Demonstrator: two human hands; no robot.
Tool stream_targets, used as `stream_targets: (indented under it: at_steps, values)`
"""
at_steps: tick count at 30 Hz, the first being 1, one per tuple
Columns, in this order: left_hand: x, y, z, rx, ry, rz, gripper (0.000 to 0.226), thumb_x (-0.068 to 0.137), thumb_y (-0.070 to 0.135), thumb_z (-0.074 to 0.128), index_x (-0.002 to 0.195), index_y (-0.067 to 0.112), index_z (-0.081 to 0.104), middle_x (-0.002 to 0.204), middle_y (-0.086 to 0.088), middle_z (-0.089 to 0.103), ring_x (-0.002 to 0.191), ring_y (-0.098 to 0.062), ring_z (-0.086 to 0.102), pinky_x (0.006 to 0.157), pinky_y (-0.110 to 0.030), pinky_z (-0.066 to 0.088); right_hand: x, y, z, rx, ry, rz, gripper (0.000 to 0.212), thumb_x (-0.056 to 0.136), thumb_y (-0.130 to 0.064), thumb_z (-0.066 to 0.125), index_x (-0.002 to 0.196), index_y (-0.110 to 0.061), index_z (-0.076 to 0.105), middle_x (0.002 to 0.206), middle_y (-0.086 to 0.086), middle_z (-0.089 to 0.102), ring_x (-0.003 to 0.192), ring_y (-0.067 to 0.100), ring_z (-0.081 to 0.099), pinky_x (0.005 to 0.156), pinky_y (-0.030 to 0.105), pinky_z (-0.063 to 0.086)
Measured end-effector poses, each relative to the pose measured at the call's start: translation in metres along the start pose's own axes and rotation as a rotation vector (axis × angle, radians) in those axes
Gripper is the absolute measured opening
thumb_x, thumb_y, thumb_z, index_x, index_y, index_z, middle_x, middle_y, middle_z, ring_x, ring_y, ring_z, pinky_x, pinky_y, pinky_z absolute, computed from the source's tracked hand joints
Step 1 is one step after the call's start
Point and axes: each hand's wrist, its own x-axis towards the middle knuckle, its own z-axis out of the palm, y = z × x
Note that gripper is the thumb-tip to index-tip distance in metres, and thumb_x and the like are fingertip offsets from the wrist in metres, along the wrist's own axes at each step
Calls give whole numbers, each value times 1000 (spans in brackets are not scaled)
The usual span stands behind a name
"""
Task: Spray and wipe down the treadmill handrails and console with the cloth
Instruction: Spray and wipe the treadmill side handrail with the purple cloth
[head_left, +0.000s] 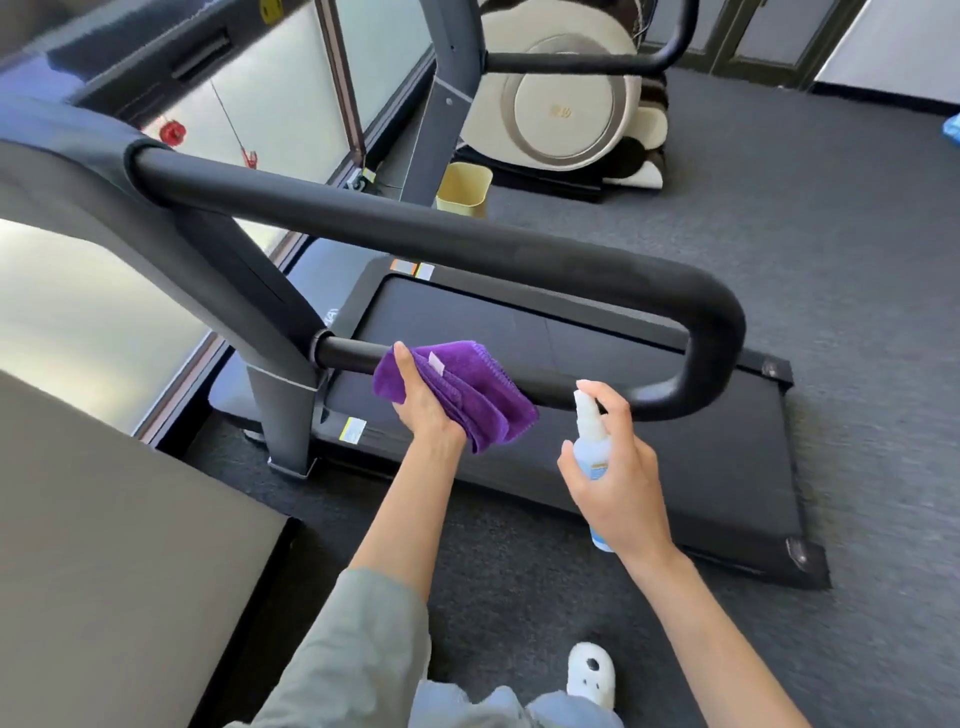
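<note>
Black treadmill running deck (649, 467) lying flat on dark grey carpet (831, 260), its long axis running from upper left to lower right. Thick black foam-covered handrail (415, 228) looping above the deck: the upper bar runs from the console at left toward the right, turns through a rounded bend at right (717, 332), and returns leftward as a lower bar that meets the grey upright post (280, 395). White and beige machine with a large round disc (566, 104) standing beyond, with a small pale yellow bin (464, 189) just in front of it. Folded purple microfibre cloth (467, 389) draped over the lower bar near the post, its loose end hanging toward the lower right. Left hand (423, 405) gripping the cloth against the bar, thumb pointing up along the cloth. Right hand (618, 478) wrapped round a small clear spray bottle with a white nozzle and blue label (589, 431), held nearly upright just beside the lower bar, index finger resting on top of the nozzle. White fluffy slipper with dark spots (591, 673) on the carpet below
</note>
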Motion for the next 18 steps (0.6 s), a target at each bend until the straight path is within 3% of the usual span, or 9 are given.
stream_targets:
  at_steps: [4, 9, 12, 14, 17, 18]
  values:
    - [-16, -37, 10, -43, -84, -6, 82, 73, 63, 70, 136, 16, 46, 127, -11, 61, 110, -32, 62, 100, -52, 47, 3, 22, -26, 12, -119, -114, 67, 86, -7, 68, 135, -42, 37, 112, -9, 65, 85, 14, 57, 74, 27, 49]
    - [-50, -88, 22, 16, -138, -64, 87, 69, 67, 70, 136, 15, 47, 126, -13, 62, 112, -34, 61, 102, -53, 45, 7, 51, -69, 19, -282, -235, 70, 86, -9, 69, 134, -46, 34, 117, -5, 67, 88, 12, 59, 75, 20, 47]
    - [-76, -120, 27, 14, -262, -158, 89, 70, 70, 68, 135, 12, 52, 124, -16, 64, 112, -34, 63, 99, -50, 49, 10, 67, -89, 36, -332, -271, 70, 86, -6, 71, 137, -40, 36, 121, -18, 59, 92, 9, 61, 78, 23, 52]
    - [-91, -131, 29, -15, -342, -206, 87, 70, 74, 63, 130, 11, 58, 121, -18, 67, 109, -34, 65, 92, -47, 53, 9, 75, -101, 61, -334, -300, 70, 86, -3, 71, 138, -36, 37, 124, -32, 46, 98, 3, 57, 82, 16, 49]
    - [-86, -118, 35, -169, -296, -160, 77, 73, 72, 62, 118, 9, 64, 114, -18, 70, 99, -34, 69, 77, -45, 59, 10, 84, -113, 100, -310, -285, 65, 86, -7, 70, 136, -36, 39, 122, -43, 46, 95, -8, 55, 82, 2, 41]
    - [-79, -111, 37, -220, -247, -134, 75, 74, 70, 62, 119, 9, 63, 115, -16, 69, 100, -32, 69, 80, -45, 58, 10, 85, -116, 108, -295, -281, 63, 85, -11, 68, 135, -37, 39, 123, -46, 45, 95, -12, 54, 81, 0, 39]
